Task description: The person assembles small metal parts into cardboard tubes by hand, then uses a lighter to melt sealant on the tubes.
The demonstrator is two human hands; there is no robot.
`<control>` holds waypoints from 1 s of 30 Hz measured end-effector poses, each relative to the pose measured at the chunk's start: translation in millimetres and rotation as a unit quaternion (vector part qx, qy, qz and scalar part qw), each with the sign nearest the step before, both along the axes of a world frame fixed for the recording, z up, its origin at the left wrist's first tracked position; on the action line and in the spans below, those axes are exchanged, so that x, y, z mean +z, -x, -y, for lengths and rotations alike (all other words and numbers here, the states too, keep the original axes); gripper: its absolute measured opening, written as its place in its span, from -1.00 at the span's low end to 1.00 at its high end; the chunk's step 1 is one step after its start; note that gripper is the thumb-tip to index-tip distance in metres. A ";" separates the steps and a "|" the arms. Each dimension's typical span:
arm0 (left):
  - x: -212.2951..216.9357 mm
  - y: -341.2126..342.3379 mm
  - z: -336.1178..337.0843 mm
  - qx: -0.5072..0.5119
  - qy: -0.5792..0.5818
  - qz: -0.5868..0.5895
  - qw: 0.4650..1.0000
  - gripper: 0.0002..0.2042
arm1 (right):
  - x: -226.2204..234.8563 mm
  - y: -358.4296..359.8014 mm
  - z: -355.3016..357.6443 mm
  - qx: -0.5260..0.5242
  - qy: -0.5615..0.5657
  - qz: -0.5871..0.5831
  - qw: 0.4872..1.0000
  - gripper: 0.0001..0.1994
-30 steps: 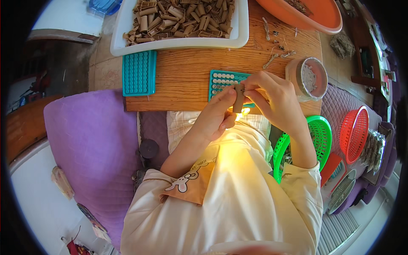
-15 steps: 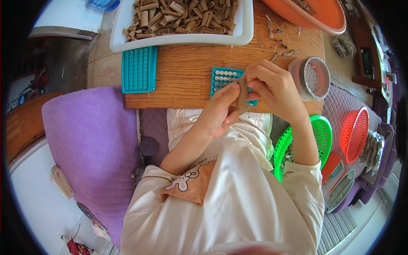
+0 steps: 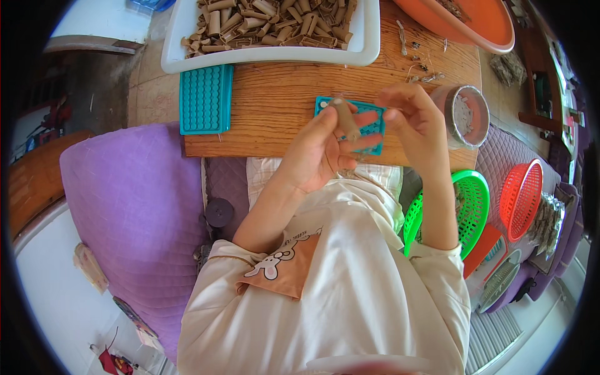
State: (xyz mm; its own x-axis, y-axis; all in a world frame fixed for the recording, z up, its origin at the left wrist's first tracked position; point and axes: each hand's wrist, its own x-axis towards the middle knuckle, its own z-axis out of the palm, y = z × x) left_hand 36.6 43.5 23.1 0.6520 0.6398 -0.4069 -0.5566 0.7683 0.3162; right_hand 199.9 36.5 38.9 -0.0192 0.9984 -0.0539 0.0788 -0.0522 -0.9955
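Note:
My left hand point(image 3: 315, 147) holds a small brown tube-shaped piece point(image 3: 345, 119) between thumb and fingers, tilted above the table. Thin light strands hang near its lower end. My right hand point(image 3: 415, 122) is raised just to the right of the piece and apart from it, thumb and index finger separated; nothing shows clearly between them. Beneath both hands lies a teal tray point(image 3: 375, 148) with small round pieces in its wells, mostly covered by the fingers and the tube-shaped piece.
A white bin point(image 3: 281, 59) heaped with brown curved pieces point(image 3: 269, 22) stands at the back. Left on the wooden table point(image 3: 269, 106) lies another teal tray point(image 3: 206, 100). At right are a tub of white bits point(image 3: 465, 115), an orange basin point(image 3: 481, 28), green point(image 3: 478, 200) and red baskets point(image 3: 520, 200).
My right hand has drawn away from the tube-shaped piece to the right, its fingers parting. My left hand keeps hold of the piece, now tilted the other way and further left.

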 end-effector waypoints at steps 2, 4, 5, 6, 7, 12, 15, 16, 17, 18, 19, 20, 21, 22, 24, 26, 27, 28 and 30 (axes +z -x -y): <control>-1.5 2.3 -3.6 0.028 0.005 0.003 1.000 -0.69 | 0.2 5.0 6.0 -0.048 -0.015 -0.025 0.998 -0.77; -6.8 4.1 -4.8 0.055 0.011 0.007 0.998 -0.69 | 4.9 17.2 12.4 -0.051 -0.015 0.017 0.998 -0.70; -13.8 6.0 -4.1 0.068 -0.014 0.019 0.997 -0.69 | 6.8 24.5 15.0 -0.052 -0.014 0.017 0.998 -0.70; -18.8 6.3 -3.5 0.081 -0.039 0.031 0.995 -0.69 | 8.5 32.2 16.6 -0.072 -0.005 0.010 0.997 -0.66; -20.6 5.6 -2.4 0.080 -0.039 0.032 0.996 -0.69 | 9.5 38.6 17.2 -0.092 0.004 0.004 0.996 -0.62; -18.0 1.3 0.3 0.121 -0.034 0.041 0.991 -0.68 | 7.3 63.0 20.5 -0.127 -0.025 -0.029 0.991 -0.48; -19.0 4.4 0.0 0.122 -0.048 0.048 0.990 -0.68 | 0.7 60.0 22.6 -0.118 -0.049 0.080 0.989 -0.52; -19.9 5.6 -0.4 0.122 -0.048 0.048 0.990 -0.68 | 0.0 60.2 22.0 -0.118 -0.049 0.079 0.989 -0.52; -21.5 6.9 -0.7 0.122 -0.047 0.055 0.990 -0.68 | -0.7 60.5 21.3 -0.139 -0.062 0.077 0.985 -0.59; -22.5 7.4 -0.5 0.122 -0.046 0.063 0.989 -0.68 | -0.9 60.7 21.2 -0.160 -0.075 0.076 0.981 -0.67; -22.7 7.0 -0.3 0.122 -0.046 0.063 0.989 -0.68 | -0.3 59.9 21.3 -0.160 -0.075 0.076 0.981 -0.67; -22.9 6.3 0.1 0.126 -0.047 0.069 0.989 -0.68 | 1.1 58.5 21.3 -0.160 -0.075 0.081 0.981 -0.70; -22.7 5.6 0.3 0.128 -0.048 0.074 0.988 -0.69 | 3.1 57.4 21.2 -0.160 -0.075 0.086 0.981 -0.74; -21.3 5.4 0.6 0.127 -0.047 0.075 0.988 -0.69 | 5.8 57.2 21.5 -0.161 -0.075 0.086 0.980 -0.74; -17.1 5.3 1.2 0.138 -0.034 0.079 0.987 -0.69 | 10.0 57.6 23.6 -0.153 -0.066 0.110 0.980 -0.78; -15.5 4.3 1.7 0.148 -0.035 0.075 0.986 -0.69 | 6.4 58.3 26.3 -0.151 -0.078 0.114 0.979 -0.79; -14.0 3.4 1.8 0.159 -0.035 0.072 0.984 -0.70 | 4.4 58.7 27.5 -0.148 -0.090 0.120 0.978 -0.79; -10.9 2.0 1.7 0.159 -0.035 0.072 0.984 -0.70 | 2.6 59.4 28.0 -0.148 -0.090 0.119 0.978 -0.79; -5.0 -1.2 1.2 0.177 0.000 0.065 0.982 -0.70 | -0.8 61.1 27.5 -0.172 -0.111 0.116 0.972 -0.84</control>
State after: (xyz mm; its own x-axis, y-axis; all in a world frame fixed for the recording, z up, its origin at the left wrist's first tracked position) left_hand 37.9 42.3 18.1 0.4346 0.8361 -0.3347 -0.8249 0.5187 0.2248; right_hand 138.8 9.0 38.1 0.3043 0.9313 0.2003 0.3177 0.0990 -0.9430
